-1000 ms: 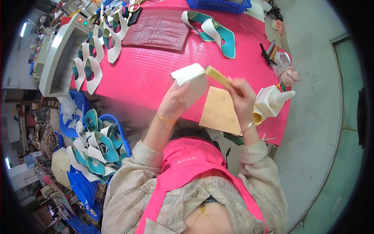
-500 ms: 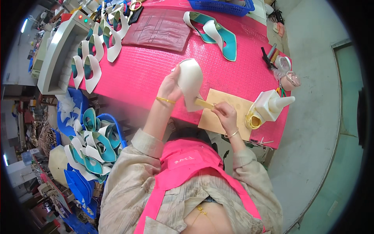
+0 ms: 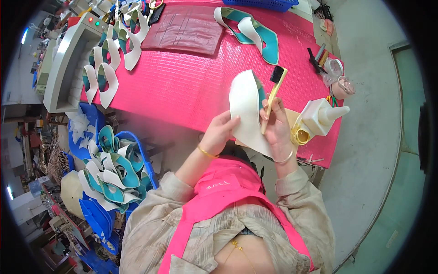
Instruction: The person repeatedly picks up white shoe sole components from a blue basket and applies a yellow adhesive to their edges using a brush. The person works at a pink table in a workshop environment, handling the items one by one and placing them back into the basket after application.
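A white shoe upper (image 3: 245, 102) with a teal lining stands upright in front of me, over the near edge of the pink-covered table. My left hand (image 3: 220, 133) pinches its left side, thumb on the white face. Between the fingers of my right hand (image 3: 277, 129) is a small brush (image 3: 273, 93) with a yellowish handle, its black bristles pointing up and away from the upper. That same hand is against the right edge of the upper. Just right of it are an open yellow glue pot (image 3: 299, 136) and a white squeeze bottle (image 3: 318, 118) with a nozzle.
A tan board (image 3: 290, 117) lies partly hidden behind my right hand. Farther back are a joined pair of uppers (image 3: 269, 43), a dark red mat (image 3: 182, 29) and a blue basket (image 3: 262, 3). Standing uppers (image 3: 108, 84) line a grey machine (image 3: 68, 68); a blue bin (image 3: 148, 160) of uppers sits left.
The upper has moved right and turned, its white face now toward me. My right hand has lifted the brush off it and swung the bristles upward.
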Demonstrator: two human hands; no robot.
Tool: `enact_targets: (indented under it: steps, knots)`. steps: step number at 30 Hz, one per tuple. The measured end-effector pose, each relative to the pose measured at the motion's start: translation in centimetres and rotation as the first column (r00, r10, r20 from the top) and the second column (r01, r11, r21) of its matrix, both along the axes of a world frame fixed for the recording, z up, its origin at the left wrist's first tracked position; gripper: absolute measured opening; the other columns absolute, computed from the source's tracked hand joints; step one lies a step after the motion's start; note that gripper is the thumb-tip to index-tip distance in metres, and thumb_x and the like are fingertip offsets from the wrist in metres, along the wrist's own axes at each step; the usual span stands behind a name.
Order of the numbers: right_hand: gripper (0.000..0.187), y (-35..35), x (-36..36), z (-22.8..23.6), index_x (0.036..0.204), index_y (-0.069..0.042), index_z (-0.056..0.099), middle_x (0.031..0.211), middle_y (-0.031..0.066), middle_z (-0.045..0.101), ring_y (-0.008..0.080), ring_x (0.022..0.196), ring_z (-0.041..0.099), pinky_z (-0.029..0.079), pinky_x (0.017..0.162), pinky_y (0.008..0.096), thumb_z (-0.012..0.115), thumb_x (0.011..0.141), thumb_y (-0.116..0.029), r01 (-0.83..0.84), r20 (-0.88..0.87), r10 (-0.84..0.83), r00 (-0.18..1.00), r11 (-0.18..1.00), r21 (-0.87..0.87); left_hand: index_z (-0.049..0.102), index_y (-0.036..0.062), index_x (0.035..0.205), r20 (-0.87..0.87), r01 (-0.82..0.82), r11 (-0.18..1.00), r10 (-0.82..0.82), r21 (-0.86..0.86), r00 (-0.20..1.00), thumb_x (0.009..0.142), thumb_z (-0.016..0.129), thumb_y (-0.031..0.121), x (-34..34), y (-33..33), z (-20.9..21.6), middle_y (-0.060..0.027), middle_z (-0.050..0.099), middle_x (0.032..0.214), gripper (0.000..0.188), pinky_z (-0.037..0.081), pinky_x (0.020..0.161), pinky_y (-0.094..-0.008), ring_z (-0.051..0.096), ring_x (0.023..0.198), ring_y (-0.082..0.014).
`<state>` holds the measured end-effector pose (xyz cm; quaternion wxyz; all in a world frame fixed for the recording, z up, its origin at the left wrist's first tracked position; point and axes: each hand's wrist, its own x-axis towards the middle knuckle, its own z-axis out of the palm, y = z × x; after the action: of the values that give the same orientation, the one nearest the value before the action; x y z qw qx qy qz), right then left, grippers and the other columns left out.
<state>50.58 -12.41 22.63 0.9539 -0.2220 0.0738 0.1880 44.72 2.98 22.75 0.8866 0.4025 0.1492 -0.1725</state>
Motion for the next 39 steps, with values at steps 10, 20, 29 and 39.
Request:
enact_targets:
  steps: [10,20,29,39]
  knots:
    - [0.02,-6.4,-0.7,1.7,0.08,0.0,0.059,0.069,0.0114,0.056,0.0266,0.066,0.057,0.043,0.058,0.0327,0.066,0.07,-0.015,0.504,0.422,0.471,0.775,-0.056,-0.862,0.045,-0.0009,0.112,0.033,-0.022,0.992,0.018,0.128,0.999,0.091,0.039,0.019,3.3,-1.6,0.3,-0.0056,0.055,0.098,0.029,0.045,0.074,-0.0256,0.055,0.087,-0.0113]
    - [0.01,-9.1,-4.7,2.6,0.075,-0.009,0.058,0.067,0.0063,0.056,0.0241,0.058,0.053,0.036,0.054,0.0324,0.064,0.068,-0.012,0.758,0.596,0.565,0.57,-0.084,-0.646,0.048,-0.0025,0.108,0.032,-0.033,0.968,0.026,0.25,0.999,0.09,0.041,0.017,5.0,-1.8,0.3,-0.0064,0.057,0.093,0.027,0.047,0.071,-0.0264,0.057,0.081,-0.0136]
    - [0.012,-8.0,-5.0,-0.8,0.078,-0.006,0.058,0.071,0.0084,0.054,0.0244,0.063,0.053,0.038,0.056,0.0314,0.064,0.069,-0.011,0.598,0.567,0.323,0.757,0.006,-0.802,0.038,-0.0024,0.12,0.027,0.095,0.991,-0.093,-0.095,0.995,0.087,0.047,0.02,1.1,-4.4,2.1,-0.0094,0.056,0.105,0.041,0.042,0.084,-0.0306,0.053,0.098,-0.0164]
    - [0.014,-8.9,-9.0,-2.4,0.081,-0.005,0.058,0.072,0.0078,0.055,0.0248,0.062,0.052,0.035,0.055,0.0333,0.063,0.071,-0.014,0.584,0.534,0.389,0.751,-0.015,-0.811,0.039,-0.0023,0.121,-0.13,-0.081,0.984,0.06,-0.162,0.99,0.089,0.039,0.011,-0.1,-1.6,-0.4,-0.0124,0.051,0.111,0.034,0.042,0.086,-0.034,0.052,0.101,-0.022]
